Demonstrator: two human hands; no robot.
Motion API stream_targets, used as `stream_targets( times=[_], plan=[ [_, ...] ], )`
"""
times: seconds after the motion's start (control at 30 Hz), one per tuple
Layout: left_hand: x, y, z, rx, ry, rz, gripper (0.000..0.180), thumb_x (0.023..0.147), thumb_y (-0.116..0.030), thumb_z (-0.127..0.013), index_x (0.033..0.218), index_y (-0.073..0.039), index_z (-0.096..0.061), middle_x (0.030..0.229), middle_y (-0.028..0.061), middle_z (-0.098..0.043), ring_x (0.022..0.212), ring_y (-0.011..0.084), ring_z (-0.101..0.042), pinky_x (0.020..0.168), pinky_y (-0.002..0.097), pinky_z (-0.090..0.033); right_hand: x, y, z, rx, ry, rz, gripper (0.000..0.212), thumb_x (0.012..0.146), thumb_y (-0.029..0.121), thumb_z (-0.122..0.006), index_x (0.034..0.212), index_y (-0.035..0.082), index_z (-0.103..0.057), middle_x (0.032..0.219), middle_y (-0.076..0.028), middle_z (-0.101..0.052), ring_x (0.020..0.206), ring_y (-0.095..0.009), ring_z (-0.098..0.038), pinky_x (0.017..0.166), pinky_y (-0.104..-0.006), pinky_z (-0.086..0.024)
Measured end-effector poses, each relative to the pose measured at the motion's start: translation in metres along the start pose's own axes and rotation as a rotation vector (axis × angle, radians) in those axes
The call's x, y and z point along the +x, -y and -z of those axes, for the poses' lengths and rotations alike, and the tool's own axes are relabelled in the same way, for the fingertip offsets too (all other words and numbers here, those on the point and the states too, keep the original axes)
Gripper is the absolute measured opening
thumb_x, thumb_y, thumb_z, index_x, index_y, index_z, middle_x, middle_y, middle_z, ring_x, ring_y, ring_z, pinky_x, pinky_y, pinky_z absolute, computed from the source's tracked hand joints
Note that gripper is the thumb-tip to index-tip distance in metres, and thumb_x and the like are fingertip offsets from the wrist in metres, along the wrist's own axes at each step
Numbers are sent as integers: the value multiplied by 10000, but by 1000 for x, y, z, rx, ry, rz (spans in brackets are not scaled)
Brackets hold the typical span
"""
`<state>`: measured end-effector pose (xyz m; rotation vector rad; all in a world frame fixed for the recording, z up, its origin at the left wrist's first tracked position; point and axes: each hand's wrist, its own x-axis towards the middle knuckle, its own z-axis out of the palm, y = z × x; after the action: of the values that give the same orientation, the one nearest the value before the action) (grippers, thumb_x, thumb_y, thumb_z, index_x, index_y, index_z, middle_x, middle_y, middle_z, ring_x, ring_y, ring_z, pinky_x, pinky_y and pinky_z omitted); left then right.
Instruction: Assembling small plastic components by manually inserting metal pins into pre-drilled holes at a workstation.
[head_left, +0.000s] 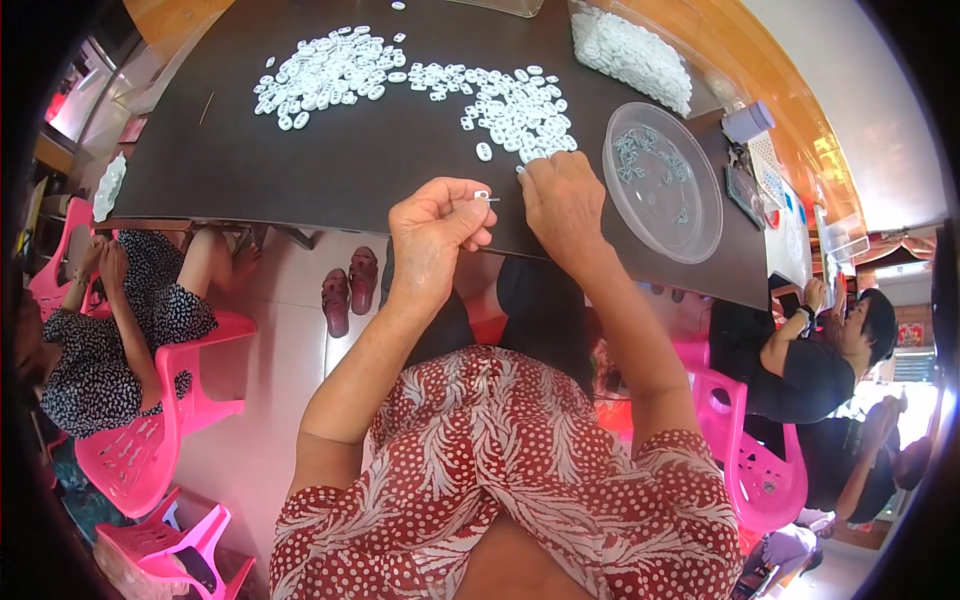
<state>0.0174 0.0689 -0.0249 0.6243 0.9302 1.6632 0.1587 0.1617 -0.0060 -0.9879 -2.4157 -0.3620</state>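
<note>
My left hand (pixel 437 222) is closed, pinching a small white plastic piece (pixel 482 196) with a hole in it between thumb and forefinger. A thin metal pin or screw (pixel 493 200) sticks out of that piece to the right. My right hand (pixel 564 205) is at the near edge of a pile of white pieces (pixel 520 110), its fingers bent down and close together. A bit of white shows at its fingertips, but what they grip is hidden. Further left lies a pile of white oval pieces (pixel 335 70), each with small holes.
Right of my right hand, a round clear tray (pixel 708 215) holds small metal screws. Behind it stands a clear bin (pixel 690 40) full of white pieces. A phone (pixel 742 195) and a lidded cup (pixel 748 122) are at the right. People sit on pink chairs (pixel 165 400) on both sides.
</note>
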Motion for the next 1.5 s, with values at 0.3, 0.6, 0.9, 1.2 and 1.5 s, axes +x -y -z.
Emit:
stream_targets(
  times=[0.3, 0.6, 0.9, 1.2, 1.5],
  plan=[
    [3, -2, 0, -10, -8, 13, 106, 847, -41, -602, 920, 31, -626, 734, 78, -642, 558, 93, -562, 520, 194, -434, -6, 15, 30, 588, 148, -85, 115, 806, 48, -613, 916, 22, -636, 814, -85, -619, 718, -205, -602, 646, -295, -462],
    [-1, 0, -2, -47, 36, 30, 94, 844, -24, -589, 914, 28, -622, 735, 68, -638, 574, 81, -563, 536, 188, -438, -8, 23, 26, 1189, 226, -490, 138, 815, 32, -629, 946, -14, -631, 832, -34, -639, 712, -71, -564, 659, -215, -453],
    [-9, -6, -8, -97, 44, 33, 105, 849, -24, -590, 923, 41, -624, 746, 82, -646, 580, 89, -570, 538, 191, -444, -10, 28, 32, 1421, 207, -707, 142, 825, 31, -609, 958, -18, -616, 801, -41, -638, 696, -72, -564, 607, -198, -434],
    [-9, -7, -3, -120, -13, 18, 121, 856, -49, -602, 932, 45, -618, 761, 108, -653, 558, 112, -582, 509, 202, -450, -10, 30, 32, 1415, 197, -735, 151, 829, 41, -613, 966, -18, -631, 774, -20, -624, 673, -65, -544, 599, -194, -425],
    [-15, -5, -3, -22, -14, -52, 144, 865, -53, -586, 977, 37, -602, 755, 81, -649, 577, 74, -577, 518, 177, -431, -11, 27, 29, 1444, 179, -708, 182, 826, 47, -625, 995, -12, -653, 775, -16, -619, 658, -65, -523, 602, -194, -418]
  ],
)
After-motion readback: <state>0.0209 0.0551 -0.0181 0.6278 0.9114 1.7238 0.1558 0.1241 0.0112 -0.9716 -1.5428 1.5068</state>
